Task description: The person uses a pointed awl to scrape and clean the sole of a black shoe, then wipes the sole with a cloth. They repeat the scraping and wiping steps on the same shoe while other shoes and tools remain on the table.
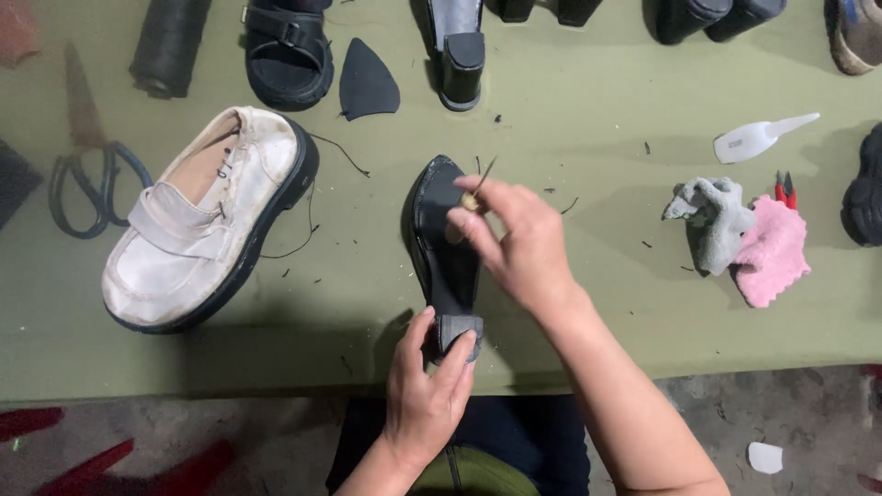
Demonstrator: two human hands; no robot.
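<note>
Olive-green worktable [588, 303]: black heeled shoe [447, 248] lying sole-up at centre. Left hand [424, 390] gripping heel at 6 o'clock; right hand [519, 239] pinching small awl [478, 186] over sole. Advised: keeping heel pinned, tool steady, strokes short. White platform shoe [207, 216] sitting at 9 o'clock.

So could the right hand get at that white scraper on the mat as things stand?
Probably yes: the right hand has only open green mat between it and the white scraper, but it holds a small awl-like tool.
</note>
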